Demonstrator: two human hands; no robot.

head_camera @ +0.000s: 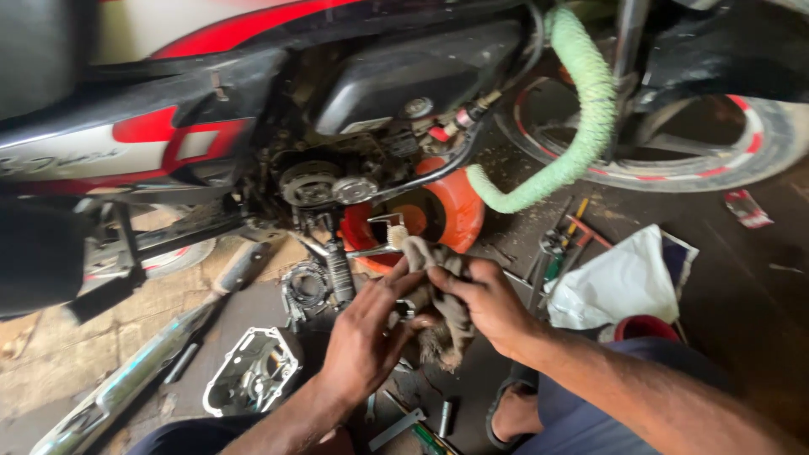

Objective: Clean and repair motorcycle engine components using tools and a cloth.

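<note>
We see both hands meeting at the middle of the view, below the open engine (337,181) of a red and black motorcycle (168,143). The left hand (364,333) is curled, its fingers closed around a small metal part (404,310) that is mostly hidden, so we cannot tell its shape. The right hand (489,307) grips a dirty grey rag (438,303), which is bunched over that part and hangs down between the two hands. Just behind the rag stands an orange bowl (459,206) tilted toward us under the engine; its inside is dark and we cannot tell what it holds. A green ribbed hose (581,101) curves down beside the bowl from above. On the floor to the left lies an engine cover (253,371), hollow side up, with the exhaust pipe (135,375) near it. To the right we see a white bag (619,278), a red tub (645,327) touching it, and screwdrivers (565,244) just beside the bag. A few tools (413,425) lie below the hands.
</note>
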